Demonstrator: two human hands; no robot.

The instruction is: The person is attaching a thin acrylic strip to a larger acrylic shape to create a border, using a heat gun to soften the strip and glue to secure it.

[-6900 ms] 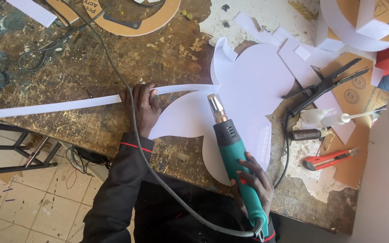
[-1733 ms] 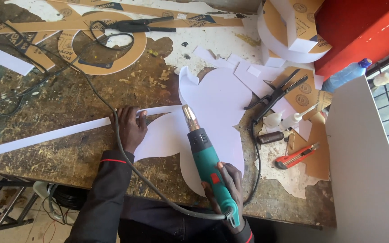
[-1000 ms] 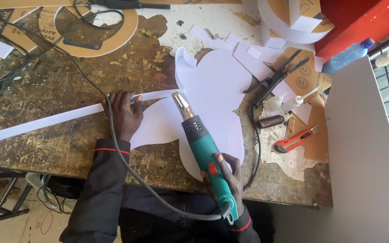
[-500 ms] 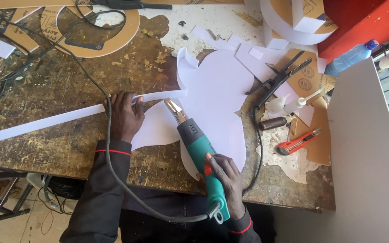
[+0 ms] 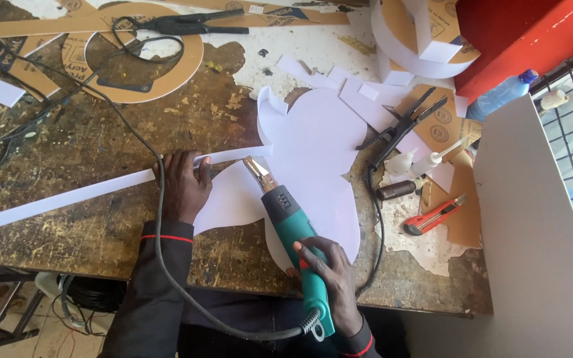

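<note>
A teal heat gun (image 5: 293,232) is clasped in the right hand (image 5: 329,278), nozzle aimed at a white strip (image 5: 101,189) pressed flat onto the surface (image 5: 67,146) by the left hand (image 5: 182,185), fingers spread.

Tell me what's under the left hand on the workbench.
The left hand presses a long white strip onto the workbench. The strip's stretch beneath the hand is covered.

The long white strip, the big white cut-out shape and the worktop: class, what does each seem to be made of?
Long white strip: probably thin plastic sheet, smooth, matte, holds a straight edge. Big white cut-out shape: likely the same sheet; one edge curls up. Worktop: apparently wood, worn, stained and paint-flecked.
</note>
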